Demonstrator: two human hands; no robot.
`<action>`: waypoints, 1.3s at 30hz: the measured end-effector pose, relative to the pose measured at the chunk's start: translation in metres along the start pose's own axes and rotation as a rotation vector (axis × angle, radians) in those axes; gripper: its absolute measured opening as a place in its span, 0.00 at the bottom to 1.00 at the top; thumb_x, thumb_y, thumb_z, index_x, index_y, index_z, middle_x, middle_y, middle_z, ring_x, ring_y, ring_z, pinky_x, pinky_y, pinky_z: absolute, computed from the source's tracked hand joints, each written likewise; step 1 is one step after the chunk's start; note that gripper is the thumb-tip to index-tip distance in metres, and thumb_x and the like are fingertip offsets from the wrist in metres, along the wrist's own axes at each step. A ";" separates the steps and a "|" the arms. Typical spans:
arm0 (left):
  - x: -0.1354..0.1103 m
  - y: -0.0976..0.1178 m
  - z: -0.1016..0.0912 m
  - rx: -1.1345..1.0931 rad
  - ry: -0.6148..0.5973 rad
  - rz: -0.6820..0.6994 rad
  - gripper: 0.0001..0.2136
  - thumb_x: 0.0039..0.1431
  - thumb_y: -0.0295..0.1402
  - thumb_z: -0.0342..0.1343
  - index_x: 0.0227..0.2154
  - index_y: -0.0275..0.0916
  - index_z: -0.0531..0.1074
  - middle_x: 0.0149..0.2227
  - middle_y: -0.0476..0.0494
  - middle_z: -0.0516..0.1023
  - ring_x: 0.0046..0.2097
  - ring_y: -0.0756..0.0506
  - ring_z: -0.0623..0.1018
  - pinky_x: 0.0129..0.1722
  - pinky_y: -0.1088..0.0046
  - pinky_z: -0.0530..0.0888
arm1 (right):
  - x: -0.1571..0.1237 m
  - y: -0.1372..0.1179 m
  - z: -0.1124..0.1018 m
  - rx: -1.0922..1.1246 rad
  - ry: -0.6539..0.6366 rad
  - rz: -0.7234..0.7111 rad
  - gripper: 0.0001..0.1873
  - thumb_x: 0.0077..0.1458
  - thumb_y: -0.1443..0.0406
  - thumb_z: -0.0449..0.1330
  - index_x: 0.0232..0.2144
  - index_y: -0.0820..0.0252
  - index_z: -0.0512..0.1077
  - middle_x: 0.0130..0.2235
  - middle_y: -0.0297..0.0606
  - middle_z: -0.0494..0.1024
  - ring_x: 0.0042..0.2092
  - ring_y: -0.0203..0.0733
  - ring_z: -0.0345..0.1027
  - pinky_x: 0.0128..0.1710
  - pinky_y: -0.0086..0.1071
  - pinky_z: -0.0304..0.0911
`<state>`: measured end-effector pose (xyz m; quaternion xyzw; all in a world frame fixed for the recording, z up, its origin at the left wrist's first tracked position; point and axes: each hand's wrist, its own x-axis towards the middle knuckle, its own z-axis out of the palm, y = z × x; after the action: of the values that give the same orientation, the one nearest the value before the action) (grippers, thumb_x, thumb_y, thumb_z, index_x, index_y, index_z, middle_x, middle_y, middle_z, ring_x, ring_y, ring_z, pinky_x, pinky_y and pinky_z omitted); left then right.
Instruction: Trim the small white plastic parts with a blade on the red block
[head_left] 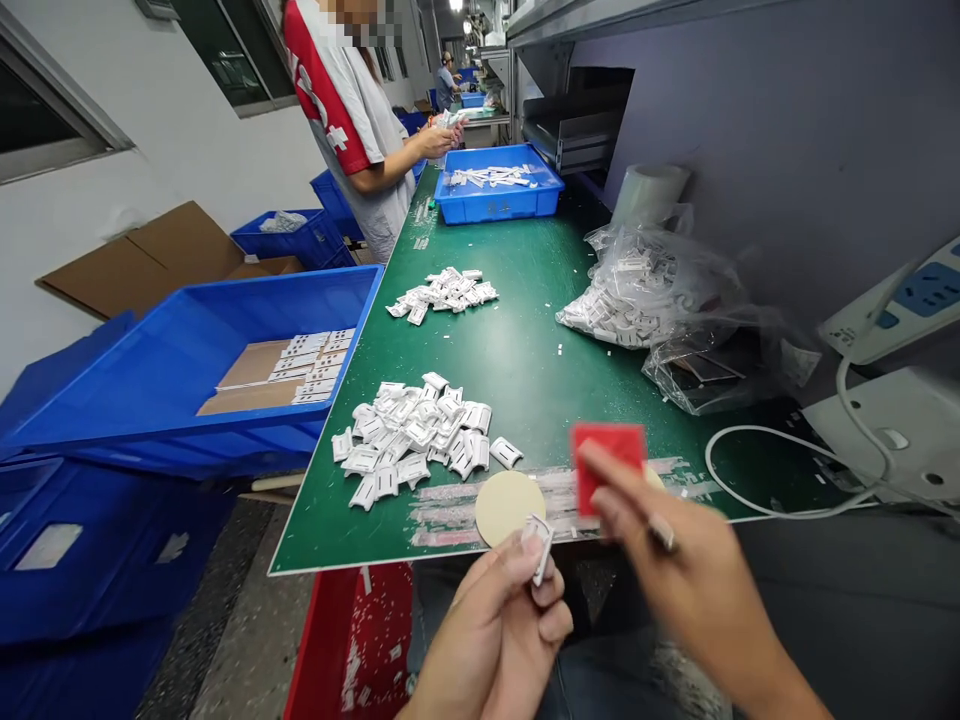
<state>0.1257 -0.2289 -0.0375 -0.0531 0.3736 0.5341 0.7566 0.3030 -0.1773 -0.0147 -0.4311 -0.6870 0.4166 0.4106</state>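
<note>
My left hand (502, 610) is closed, pinching a small white plastic part (543, 550) upright between thumb and fingers, just in front of the table edge. Beside it, my right hand (667, 540) is closed and blurred by motion, with a flat red square piece (628, 445) at its fingertips. A small dark tip (661, 533) also shows at that hand; what it belongs to I cannot make out. A cream round disc (510, 505) lies on the table behind my left hand. To its left is a heap of similar white parts (412, 430).
The green table (525, 370) also bears a smaller pile of white parts (442, 293), a plastic bag of parts (637, 290) and a blue tray (499, 205). A power strip (900, 300) and cable stand right. Left are a blue bin (187, 330) and a co-worker (367, 130).
</note>
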 end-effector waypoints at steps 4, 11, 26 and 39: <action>-0.002 -0.001 0.003 0.231 0.044 0.198 0.22 0.42 0.41 0.84 0.29 0.35 0.78 0.27 0.48 0.78 0.28 0.52 0.73 0.32 0.77 0.72 | 0.000 0.000 -0.006 0.104 -0.076 0.070 0.19 0.68 0.51 0.66 0.55 0.47 0.88 0.26 0.35 0.86 0.24 0.42 0.77 0.26 0.31 0.74; 0.003 0.009 -0.013 0.590 0.052 0.483 0.19 0.48 0.46 0.81 0.28 0.35 0.83 0.27 0.42 0.84 0.29 0.48 0.81 0.32 0.76 0.79 | 0.016 -0.001 -0.007 0.091 0.096 0.119 0.23 0.53 0.46 0.76 0.47 0.49 0.90 0.22 0.33 0.82 0.24 0.43 0.75 0.24 0.31 0.73; 0.014 0.012 -0.028 0.908 -0.089 1.198 0.10 0.65 0.22 0.66 0.43 0.46 0.82 0.40 0.47 0.85 0.37 0.48 0.86 0.36 0.76 0.85 | -0.018 0.006 0.014 0.390 0.348 0.364 0.20 0.63 0.47 0.72 0.54 0.42 0.87 0.31 0.35 0.85 0.31 0.39 0.77 0.34 0.29 0.75; 0.014 0.012 -0.029 1.230 -0.090 1.702 0.17 0.61 0.13 0.65 0.49 0.36 0.82 0.45 0.44 0.86 0.47 0.47 0.85 0.51 0.72 0.83 | -0.027 0.006 0.028 0.814 0.025 0.371 0.13 0.59 0.49 0.76 0.46 0.38 0.90 0.23 0.31 0.82 0.24 0.32 0.73 0.31 0.25 0.72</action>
<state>0.1026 -0.2268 -0.0625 0.6402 0.4661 0.6093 0.0415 0.2864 -0.2069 -0.0343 -0.3553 -0.3730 0.7145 0.4734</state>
